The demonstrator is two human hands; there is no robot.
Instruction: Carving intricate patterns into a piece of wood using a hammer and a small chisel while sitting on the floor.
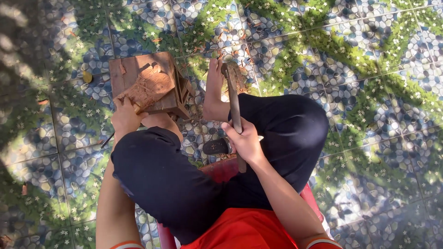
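- Wood, reddish-brown: a carved block (146, 83) sits on the tiled floor (369, 92), up and to the left of my knees, with a relief pattern cut into its top face.
- My left hand (124, 117) rests at the block's near edge, touching it; the fingers are curled together around something small, likely a chisel, but I cannot make out the tool itself.
- My right hand (244, 140) is clamped around the handle of a hammer (234, 106), fingers wrapped tight about the lower part of the shaft.
- I see the hammer's head pointing up and away from me, well apart from the block and hanging over my foot (214, 87).
- That bare foot is planted on the tiles just to the right of the block, with wood chips scattered around it.
- Between my legs, just left of the right hand, lies a dark object (217, 146); I cannot tell what it is.
- I am sitting on a red stool (221, 170), its edge showing between my thighs, in dark trousers and a red shirt.
- Floor tiles show a printed pattern of pebbles, green grass and small white flowers, with patchy shade falling across the left side.
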